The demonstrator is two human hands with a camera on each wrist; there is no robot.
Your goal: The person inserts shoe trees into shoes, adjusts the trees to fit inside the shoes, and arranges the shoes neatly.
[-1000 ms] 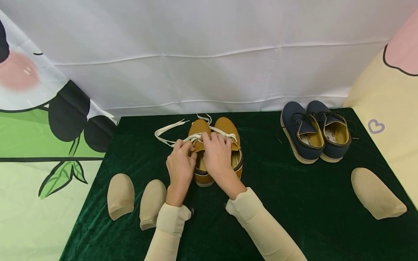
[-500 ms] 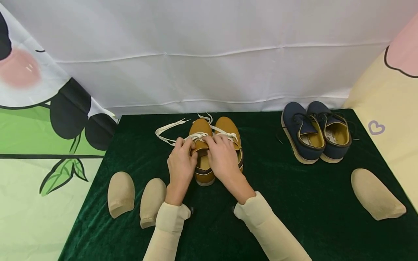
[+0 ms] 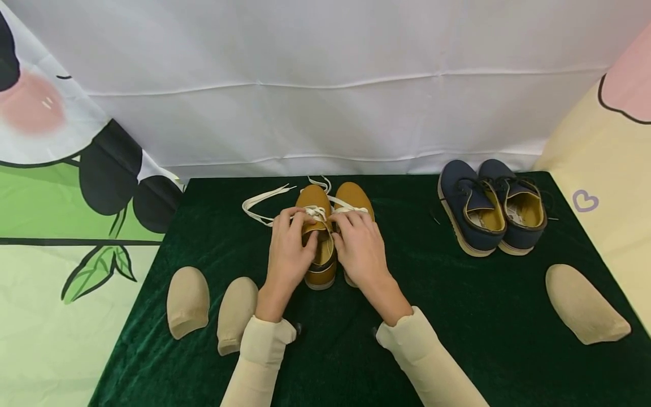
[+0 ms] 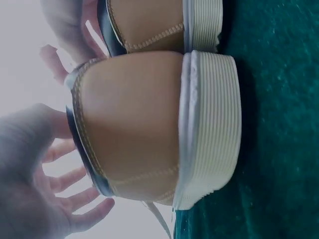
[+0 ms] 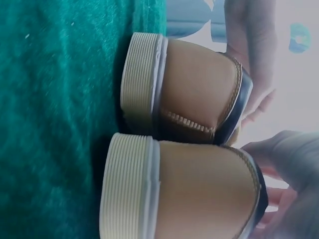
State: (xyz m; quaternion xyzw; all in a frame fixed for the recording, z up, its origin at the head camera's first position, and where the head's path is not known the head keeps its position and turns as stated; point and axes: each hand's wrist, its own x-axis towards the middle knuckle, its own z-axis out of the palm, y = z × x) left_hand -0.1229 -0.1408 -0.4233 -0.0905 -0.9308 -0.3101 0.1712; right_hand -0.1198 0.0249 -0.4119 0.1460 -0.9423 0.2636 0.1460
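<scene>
A pair of tan lace-up shoes with white laces stands side by side in the head view, toes pointing away. Both hands work at the left shoe [image 3: 320, 277]. My left hand [image 3: 291, 254] holds the left side of its opening, thumb at the inside edge and fingers by the laces [image 3: 315, 212]. From the other side, my right hand [image 3: 362, 249] grips the right edge of the opening and covers much of the right shoe [image 3: 354, 195]. Both wrist views show the heels from behind, with ribbed pale soles [image 4: 214, 124] on the green cloth [image 5: 45, 109].
Two beige shoe-shaped inserts [image 3: 188, 302] lie to the left, and another beige insert [image 3: 585, 305] lies at the far right. A pair of navy lace-up shoes [image 3: 470, 206] stands at the back right. Loose white lace ends [image 3: 256, 203] trail left of the tan shoes. A white curtain [image 3: 325, 113] hangs behind.
My right hand has shifted right and back, from over the left shoe's lacing to its right edge. The left hand's fingers have moved slightly inward, its thumb now at the opening.
</scene>
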